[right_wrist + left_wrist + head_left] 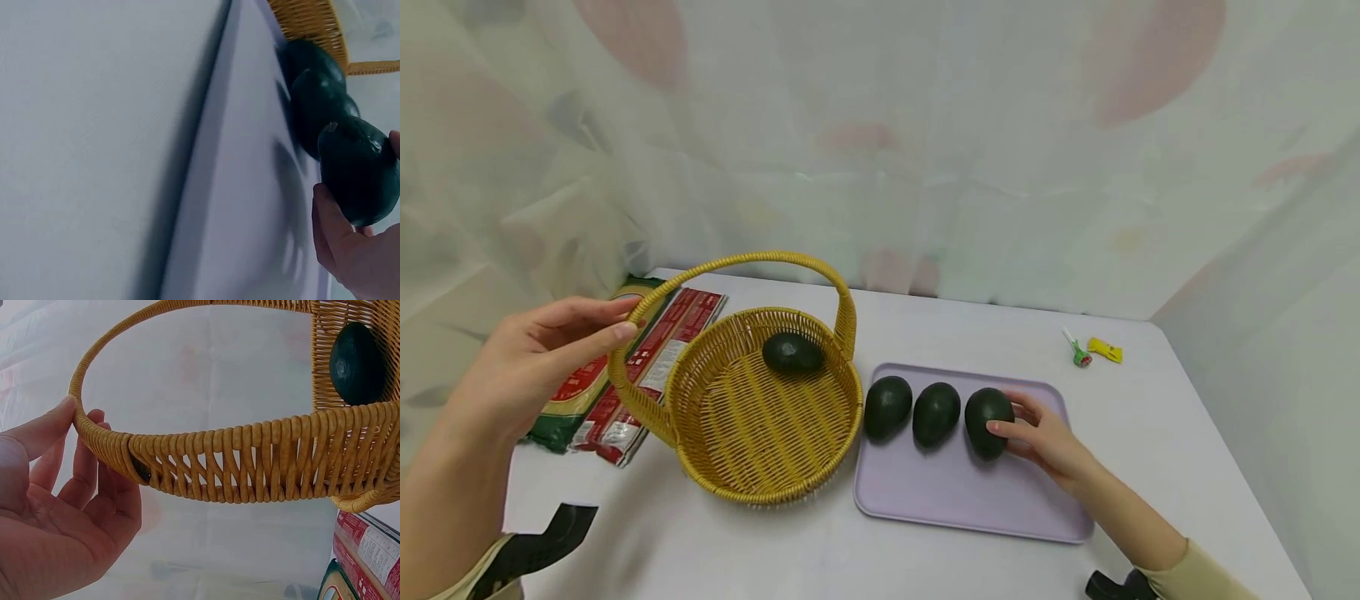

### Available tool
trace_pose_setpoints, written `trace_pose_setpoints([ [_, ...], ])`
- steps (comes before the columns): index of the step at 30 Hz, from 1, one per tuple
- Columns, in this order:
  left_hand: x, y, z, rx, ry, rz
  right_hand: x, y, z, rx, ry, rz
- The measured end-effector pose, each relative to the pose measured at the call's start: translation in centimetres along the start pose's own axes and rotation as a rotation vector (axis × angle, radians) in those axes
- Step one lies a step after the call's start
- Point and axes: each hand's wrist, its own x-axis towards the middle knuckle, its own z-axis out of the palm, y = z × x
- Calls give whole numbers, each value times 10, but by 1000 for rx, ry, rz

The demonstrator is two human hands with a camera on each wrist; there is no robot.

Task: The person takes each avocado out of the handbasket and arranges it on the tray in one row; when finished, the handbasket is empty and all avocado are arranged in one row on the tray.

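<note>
At the left, my left hand point(542, 354) pinches the tall handle point(737, 261) of a yellow woven basket point(763, 450) between thumb and fingers. One dark green avocado point(792, 353) lies inside, near the basket's far right wall. My right hand point(1047, 439) grips another avocado point(981, 417) over a pale purple tray point(970, 510), its thumb on the near side. In the right wrist view the gripped avocado point(356, 172) shows its stem end, with fingers point(331, 212) along its side. Two more avocados, one at the left edge point(887, 407) and one beside it point(936, 414), rest on the tray.
Red and green printed food packets point(647, 367) lie behind and left of the basket. A green lollipop point(1081, 357) and a yellow wrapped candy point(1105, 349) sit at the back right of the white table point(760, 554). Patterned curtain point(880, 167) hangs behind.
</note>
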Motion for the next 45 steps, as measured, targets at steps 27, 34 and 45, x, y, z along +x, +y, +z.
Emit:
trace_pose_setpoints([
  [27,-1,2,0,-20,9,13,10,12,7,-278,105,-50],
  [34,-1,1,5,-53,39,20,11,13,3,-308,109,-53],
  [45,-2,-9,17,-604,0,124,10,10,0,-427,155,-98],
])
